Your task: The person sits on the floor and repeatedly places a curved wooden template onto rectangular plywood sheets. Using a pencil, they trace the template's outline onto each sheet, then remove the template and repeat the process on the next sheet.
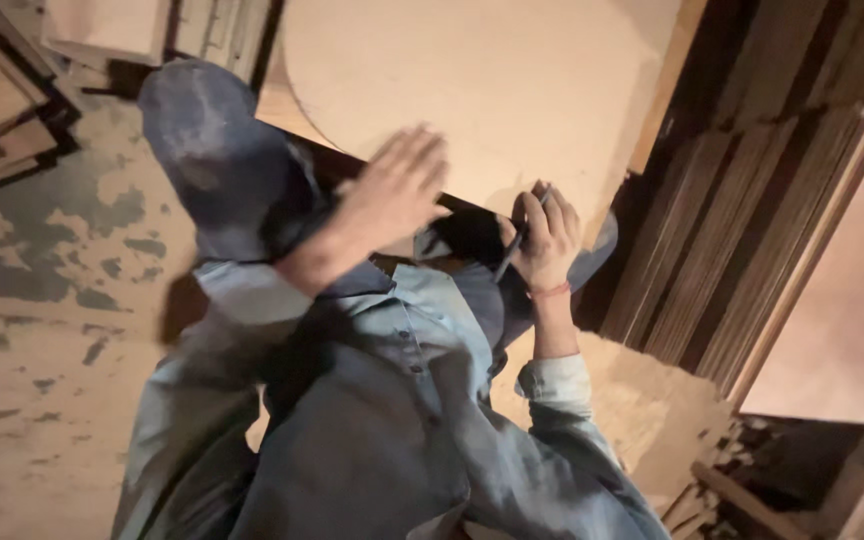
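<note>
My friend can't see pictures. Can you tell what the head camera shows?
The right hand holds a pencil against a pale rounded wooden board, while the blurred left hand hovers open over it. Stacked boards stand alongside.

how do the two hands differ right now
The left hand is open with fingers spread, blurred, and holds nothing; the right hand is closed around a dark pencil. The right wrist wears a red thread; the left shows none. Both are over the pale board.
</note>
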{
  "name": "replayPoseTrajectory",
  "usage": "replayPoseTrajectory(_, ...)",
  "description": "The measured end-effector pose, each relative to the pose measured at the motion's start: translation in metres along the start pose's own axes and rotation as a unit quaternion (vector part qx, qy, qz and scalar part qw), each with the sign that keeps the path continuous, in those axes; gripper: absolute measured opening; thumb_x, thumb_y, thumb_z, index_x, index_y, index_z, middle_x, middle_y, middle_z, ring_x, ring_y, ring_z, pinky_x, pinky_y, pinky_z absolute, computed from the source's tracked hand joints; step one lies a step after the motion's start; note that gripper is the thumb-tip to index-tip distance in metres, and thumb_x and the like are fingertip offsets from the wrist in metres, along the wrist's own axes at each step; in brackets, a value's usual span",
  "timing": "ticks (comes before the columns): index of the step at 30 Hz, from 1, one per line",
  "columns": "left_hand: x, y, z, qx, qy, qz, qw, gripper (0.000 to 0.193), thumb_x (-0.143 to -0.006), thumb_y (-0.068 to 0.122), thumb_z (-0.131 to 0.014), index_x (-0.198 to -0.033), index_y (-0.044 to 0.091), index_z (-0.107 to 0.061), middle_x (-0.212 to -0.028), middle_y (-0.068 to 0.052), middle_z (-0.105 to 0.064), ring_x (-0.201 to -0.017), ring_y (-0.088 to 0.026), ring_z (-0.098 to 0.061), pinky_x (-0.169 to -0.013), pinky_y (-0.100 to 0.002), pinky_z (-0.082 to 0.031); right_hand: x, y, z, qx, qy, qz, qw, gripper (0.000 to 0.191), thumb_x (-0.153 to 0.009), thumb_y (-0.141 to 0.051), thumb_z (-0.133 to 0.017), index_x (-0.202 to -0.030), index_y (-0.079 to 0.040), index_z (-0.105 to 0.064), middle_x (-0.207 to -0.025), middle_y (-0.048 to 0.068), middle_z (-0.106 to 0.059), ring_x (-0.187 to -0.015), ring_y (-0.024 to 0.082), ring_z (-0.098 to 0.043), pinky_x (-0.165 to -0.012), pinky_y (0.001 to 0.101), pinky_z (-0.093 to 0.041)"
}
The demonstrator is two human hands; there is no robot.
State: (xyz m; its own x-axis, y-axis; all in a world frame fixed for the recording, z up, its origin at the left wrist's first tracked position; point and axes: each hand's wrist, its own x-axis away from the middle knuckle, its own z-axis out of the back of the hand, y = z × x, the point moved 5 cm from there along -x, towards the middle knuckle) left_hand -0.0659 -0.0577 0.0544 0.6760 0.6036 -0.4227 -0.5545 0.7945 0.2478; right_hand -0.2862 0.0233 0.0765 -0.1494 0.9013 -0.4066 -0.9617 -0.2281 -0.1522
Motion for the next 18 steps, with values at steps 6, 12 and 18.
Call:
replayPoseTrajectory(6,-0.030,0.003,-0.014,0.097,-0.130,0.114,0.980,0.045,-0.107,0.040,-0.060,-0.128,0.001,-0.068,-0.140,-0.021,-0.061,-0.140,-0.041,-0.046,-0.125,-0.059,-0.030,-0.029,-0.027,0.022,-0.081,0.001,-0.034,0.996,0.033,-0.102,-0.022,-0.061,-0.125,-0.001,-0.070,-0.117,0.017,-0.073,-0.112,0.036,-0.070,-0.101,0.0435,-0.053)
replayPoseTrajectory(12,-0.054,-0.025,-0.012,-0.031,-0.047,0.221,0.974,0.066,-0.089,0.046,-0.052,-0.141,0.007,-0.050,-0.157,-0.020,-0.038,-0.147,-0.043,-0.028,-0.120,-0.062,-0.016,-0.105,-0.105,0.014,-0.309,-0.035,-0.099,0.945,0.031,-0.104,-0.020,-0.061,-0.127,0.001,-0.062,-0.112,0.015,-0.075,-0.104,0.029,-0.075,-0.097,0.0351,-0.058)
replayPoseTrajectory(18,-0.024,-0.041,-0.020,0.160,0.165,0.305,0.924,0.071,-0.099,0.043,-0.050,-0.150,-0.004,-0.038,-0.161,-0.020,-0.035,-0.153,-0.039,-0.026,-0.123,-0.067,-0.009,-0.191,-0.193,-0.032,-0.187,-0.179,0.079,0.963,0.020,-0.094,-0.011,-0.074,-0.112,-0.003,-0.073,-0.102,0.017,-0.075,-0.094,0.028,-0.075,-0.083,0.0370,-0.059)
